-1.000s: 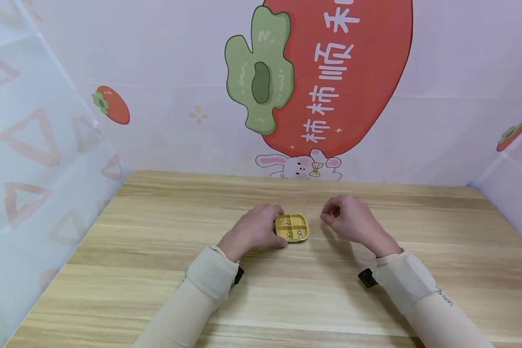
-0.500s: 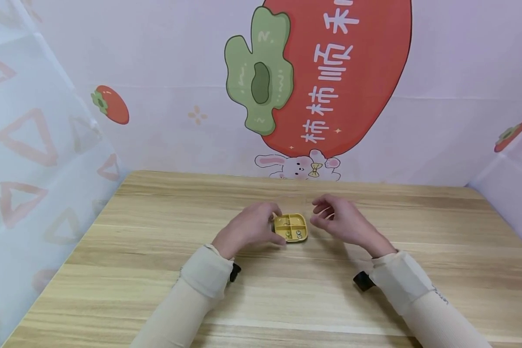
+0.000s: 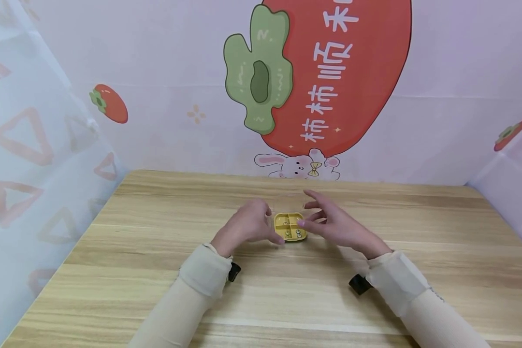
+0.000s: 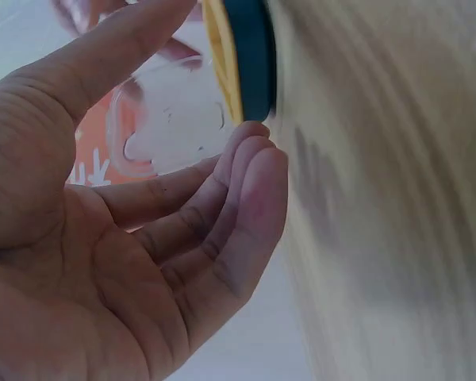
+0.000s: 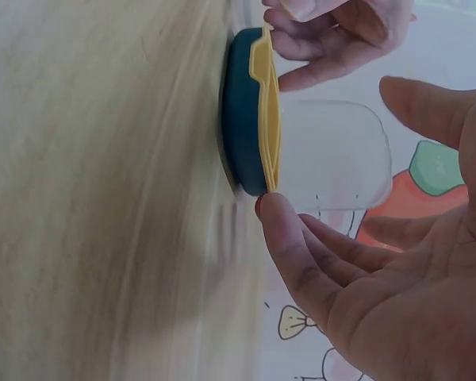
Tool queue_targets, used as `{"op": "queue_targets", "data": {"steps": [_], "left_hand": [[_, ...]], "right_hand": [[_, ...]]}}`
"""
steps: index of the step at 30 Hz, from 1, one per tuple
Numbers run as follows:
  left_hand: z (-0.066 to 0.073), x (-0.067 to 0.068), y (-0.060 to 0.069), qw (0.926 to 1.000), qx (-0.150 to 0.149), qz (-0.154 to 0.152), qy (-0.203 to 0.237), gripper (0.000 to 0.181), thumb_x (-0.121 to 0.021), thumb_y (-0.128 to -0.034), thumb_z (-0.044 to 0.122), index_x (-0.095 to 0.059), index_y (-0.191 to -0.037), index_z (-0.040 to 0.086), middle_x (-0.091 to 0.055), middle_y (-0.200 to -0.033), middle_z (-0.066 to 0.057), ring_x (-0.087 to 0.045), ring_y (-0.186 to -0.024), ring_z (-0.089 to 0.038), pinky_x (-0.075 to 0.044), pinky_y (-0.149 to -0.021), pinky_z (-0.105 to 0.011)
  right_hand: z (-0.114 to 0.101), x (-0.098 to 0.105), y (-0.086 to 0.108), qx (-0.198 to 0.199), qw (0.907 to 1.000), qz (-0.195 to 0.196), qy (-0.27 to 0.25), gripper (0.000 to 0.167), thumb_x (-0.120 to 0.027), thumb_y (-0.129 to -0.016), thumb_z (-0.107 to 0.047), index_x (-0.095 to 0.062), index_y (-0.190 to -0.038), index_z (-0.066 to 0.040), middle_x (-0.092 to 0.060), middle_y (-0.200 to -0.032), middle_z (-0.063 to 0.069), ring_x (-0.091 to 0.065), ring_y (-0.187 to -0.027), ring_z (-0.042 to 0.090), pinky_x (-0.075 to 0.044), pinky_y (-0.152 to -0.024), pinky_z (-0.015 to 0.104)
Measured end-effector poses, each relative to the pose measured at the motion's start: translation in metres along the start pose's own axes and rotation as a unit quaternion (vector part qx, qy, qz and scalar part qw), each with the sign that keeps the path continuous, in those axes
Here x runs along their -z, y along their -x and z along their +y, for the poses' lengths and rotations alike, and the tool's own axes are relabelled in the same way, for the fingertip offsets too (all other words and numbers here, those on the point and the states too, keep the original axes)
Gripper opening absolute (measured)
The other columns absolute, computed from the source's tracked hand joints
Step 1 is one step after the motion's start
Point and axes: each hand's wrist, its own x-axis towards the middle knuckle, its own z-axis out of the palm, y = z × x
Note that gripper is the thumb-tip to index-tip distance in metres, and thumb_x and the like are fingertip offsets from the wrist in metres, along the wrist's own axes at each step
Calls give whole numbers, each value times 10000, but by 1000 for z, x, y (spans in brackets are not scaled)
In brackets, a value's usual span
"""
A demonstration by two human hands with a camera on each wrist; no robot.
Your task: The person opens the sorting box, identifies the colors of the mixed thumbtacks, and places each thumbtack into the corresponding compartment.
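Observation:
A small compartment box [image 3: 290,220] lies on the table, its yellow divided insert [image 5: 270,119] set in a dark teal base [image 5: 244,111]. Its clear lid [image 5: 333,151] stands raised at the back. Small ring-shaped items [image 3: 298,233] lie in the front compartments; their kind is too small to tell. My left hand [image 3: 250,224] is spread around the box's left side, thumb by the front corner, fingertips [image 4: 262,171] at the box's edge. Over the right side reaches my right hand [image 3: 335,222], fingers loose and apart, one fingertip [image 5: 275,210] close to or touching the rim.
The wood-grain table [image 3: 261,299] extends all around the box. A printed cloth backdrop [image 3: 165,130] rises behind the table's back edge, with side panels at left and right. A black wrist device [image 3: 360,284] sits under the right cuff.
My right hand has moved left from beside the box to its right edge, its curled fingers spreading. The left hand has drawn slightly left, its fingers loosening. The box stays in place.

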Motion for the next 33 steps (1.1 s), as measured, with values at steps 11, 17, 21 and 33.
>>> {"op": "queue_targets", "data": {"steps": [11, 17, 21, 33], "left_hand": [[2, -10, -3, 9991, -123, 189, -354, 447, -978, -659, 273, -701, -929, 49, -633, -780, -8, -564, -667, -203, -453, -588, -322], [1, -12, -3, 9988, -134, 244, -405, 423, -974, -664, 287, -693, -888, 64, -632, -759, -8, -573, -659, -205, -456, -581, -323], [1, -13, -3, 9986, -88, 271, -443, 433, -975, -662, 302, -679, -872, 66, -627, -752, -17, -565, -657, -209, -448, -576, -328], [3, -13, -3, 9988, -23, 261, -402, 527, -982, -655, 269, -670, -1008, 34, -628, -844, -25, -594, -728, -219, -477, -630, -343]], "right_hand": [[-1, -3, 1, 31, 9999, -85, -73, 812, -742, -942, -322, -277, -1597, -205, -471, -1456, 204, -597, -1205, 329, -476, -1010, 514], [-2, -3, 1, 72, 9999, -89, -61, 665, -714, -962, -339, -383, -1507, -146, -478, -1449, 176, -557, -1256, 342, -461, -1031, 507], [-3, -5, 1, 38, 10000, -89, -22, 553, -682, -981, -363, -461, -1398, -76, -518, -1399, 142, -555, -1254, 343, -472, -1019, 501], [-1, -8, 0, -39, 9999, 45, 138, 315, -636, -1015, -337, -549, -1219, -111, -604, -1269, 73, -584, -1216, 313, -496, -985, 487]]}}
